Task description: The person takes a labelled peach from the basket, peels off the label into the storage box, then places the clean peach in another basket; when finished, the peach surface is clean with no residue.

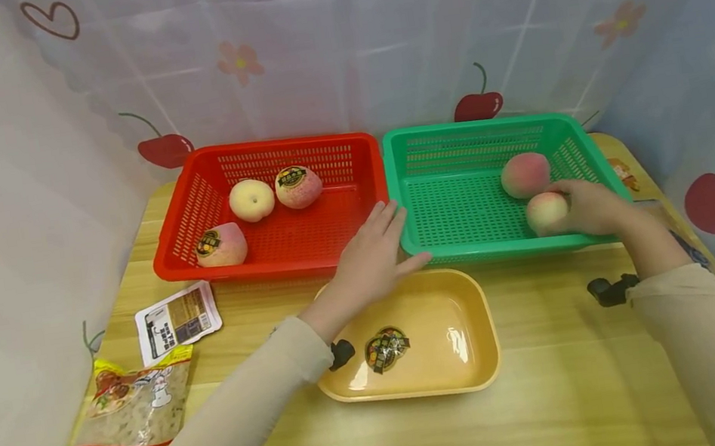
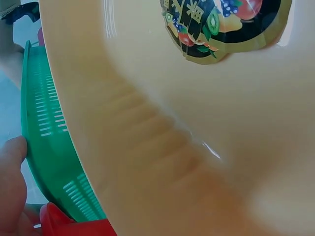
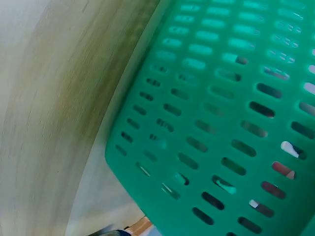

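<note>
While three peaches lie in the red basket (image 1: 351, 178), the left hand (image 1: 372, 255) rests flat, fingers straight, on the rims where it meets the green basket (image 1: 448, 135), holding nothing. Below sits the yellow tray (image 1: 471, 298). The right hand (image 1: 591, 205) curls round a peach (image 1: 544, 210) inside the green basket; lifting it out cleanly looks like the step in hand.

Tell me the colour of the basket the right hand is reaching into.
Green basket; the head view shows it best.
</note>
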Action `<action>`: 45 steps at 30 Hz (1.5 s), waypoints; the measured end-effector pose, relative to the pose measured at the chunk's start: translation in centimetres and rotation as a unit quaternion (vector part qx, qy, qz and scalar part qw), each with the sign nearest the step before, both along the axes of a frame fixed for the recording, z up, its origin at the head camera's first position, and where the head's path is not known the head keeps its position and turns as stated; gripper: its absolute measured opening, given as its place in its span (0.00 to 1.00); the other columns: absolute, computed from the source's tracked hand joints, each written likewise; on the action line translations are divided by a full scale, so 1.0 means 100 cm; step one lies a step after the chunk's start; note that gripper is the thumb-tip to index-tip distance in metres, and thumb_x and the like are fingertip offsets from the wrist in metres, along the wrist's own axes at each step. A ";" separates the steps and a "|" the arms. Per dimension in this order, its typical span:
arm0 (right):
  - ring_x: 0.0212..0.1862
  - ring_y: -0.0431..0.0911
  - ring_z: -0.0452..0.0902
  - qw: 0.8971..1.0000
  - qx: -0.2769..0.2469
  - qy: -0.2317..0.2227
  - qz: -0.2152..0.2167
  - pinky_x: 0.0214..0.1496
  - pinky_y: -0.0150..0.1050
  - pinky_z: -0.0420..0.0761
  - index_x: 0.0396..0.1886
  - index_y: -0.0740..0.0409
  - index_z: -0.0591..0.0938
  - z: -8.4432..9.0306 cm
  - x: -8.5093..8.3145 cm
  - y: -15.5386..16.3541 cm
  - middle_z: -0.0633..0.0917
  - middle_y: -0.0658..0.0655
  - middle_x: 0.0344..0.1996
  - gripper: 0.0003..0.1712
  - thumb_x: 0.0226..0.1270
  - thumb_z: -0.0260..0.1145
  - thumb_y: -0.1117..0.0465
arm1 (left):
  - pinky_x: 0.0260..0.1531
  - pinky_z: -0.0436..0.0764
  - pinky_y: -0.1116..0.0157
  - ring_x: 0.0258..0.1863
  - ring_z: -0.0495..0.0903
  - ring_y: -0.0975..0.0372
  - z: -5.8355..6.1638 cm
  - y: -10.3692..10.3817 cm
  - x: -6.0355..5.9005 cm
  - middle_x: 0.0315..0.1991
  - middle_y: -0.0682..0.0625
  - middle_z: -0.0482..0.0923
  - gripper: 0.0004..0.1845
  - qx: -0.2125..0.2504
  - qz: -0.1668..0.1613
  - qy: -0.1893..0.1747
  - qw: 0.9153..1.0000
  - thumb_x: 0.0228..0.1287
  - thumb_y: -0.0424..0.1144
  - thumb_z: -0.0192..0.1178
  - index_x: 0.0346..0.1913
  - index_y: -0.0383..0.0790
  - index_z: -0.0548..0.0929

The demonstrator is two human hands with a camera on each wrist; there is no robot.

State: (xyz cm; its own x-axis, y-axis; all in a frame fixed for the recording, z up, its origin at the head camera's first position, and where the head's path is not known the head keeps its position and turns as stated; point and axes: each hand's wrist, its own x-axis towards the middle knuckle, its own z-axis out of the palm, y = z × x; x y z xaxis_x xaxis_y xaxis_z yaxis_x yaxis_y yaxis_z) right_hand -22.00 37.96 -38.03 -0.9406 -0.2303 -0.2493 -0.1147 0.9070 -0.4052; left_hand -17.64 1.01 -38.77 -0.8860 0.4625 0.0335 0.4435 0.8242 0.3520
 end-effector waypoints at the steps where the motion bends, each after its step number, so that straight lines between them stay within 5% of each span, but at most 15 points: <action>1: 0.52 0.65 0.74 1.000 0.005 -0.006 -0.003 0.47 0.56 0.76 0.69 0.73 0.65 0.000 0.000 0.001 0.76 0.76 0.56 0.49 0.58 0.74 0.47 | 0.76 0.57 0.54 0.81 0.44 0.54 0.000 0.000 0.000 0.81 0.47 0.48 0.48 0.000 -0.001 0.000 1.000 0.67 0.68 0.53 0.78 0.39 0.56; 11: 0.52 0.66 0.73 0.999 0.019 -0.027 -0.002 0.46 0.57 0.76 0.68 0.74 0.64 0.000 -0.001 0.008 0.74 0.77 0.56 0.47 0.61 0.72 0.49 | 0.77 0.57 0.55 0.81 0.45 0.53 0.001 0.001 0.000 0.81 0.46 0.48 0.47 0.007 -0.010 0.004 1.000 0.67 0.67 0.54 0.78 0.39 0.56; 28: 0.68 0.74 0.59 0.999 -0.018 -0.027 -0.027 0.63 0.70 0.66 0.75 0.73 0.55 0.009 0.009 0.007 0.62 0.79 0.69 0.54 0.67 0.66 0.41 | 0.76 0.59 0.53 0.81 0.45 0.54 0.005 -0.001 0.001 0.80 0.46 0.50 0.47 0.017 -0.005 -0.003 1.000 0.66 0.66 0.56 0.77 0.39 0.57; 34: 0.73 0.74 0.50 0.995 -0.063 0.056 -0.056 0.66 0.75 0.58 0.77 0.67 0.55 0.009 0.017 -0.009 0.58 0.74 0.74 0.51 0.70 0.60 0.38 | 0.75 0.60 0.52 0.81 0.44 0.56 0.012 -0.012 0.008 0.80 0.49 0.51 0.46 0.036 0.010 -0.008 0.999 0.65 0.64 0.59 0.78 0.42 0.58; 38: 0.74 0.72 0.50 0.983 -0.104 0.135 -0.063 0.68 0.74 0.55 0.76 0.65 0.60 0.012 0.024 -0.028 0.62 0.73 0.73 0.45 0.71 0.61 0.42 | 0.75 0.60 0.51 0.81 0.42 0.57 0.016 -0.031 0.014 0.80 0.50 0.51 0.47 0.047 0.029 -0.009 0.998 0.64 0.65 0.59 0.78 0.43 0.57; 45: 0.69 0.65 0.62 0.961 -0.168 0.219 -0.001 0.68 0.67 0.61 0.70 0.64 0.70 0.018 0.031 -0.075 0.71 0.69 0.67 0.33 0.69 0.67 0.57 | 0.77 0.55 0.48 0.81 0.40 0.54 0.028 -0.089 0.020 0.81 0.48 0.48 0.52 0.064 0.083 -0.002 0.995 0.60 0.65 0.64 0.79 0.41 0.54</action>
State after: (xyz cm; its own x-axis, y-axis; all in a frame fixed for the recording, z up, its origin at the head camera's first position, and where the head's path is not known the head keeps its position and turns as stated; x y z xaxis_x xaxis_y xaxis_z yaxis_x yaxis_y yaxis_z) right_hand -18.89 30.42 -36.19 -0.9389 -0.2261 0.2595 -0.3394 0.7337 -0.5887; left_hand -15.60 -7.85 -35.96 -0.9498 0.3027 0.0791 0.3041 0.8342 0.4600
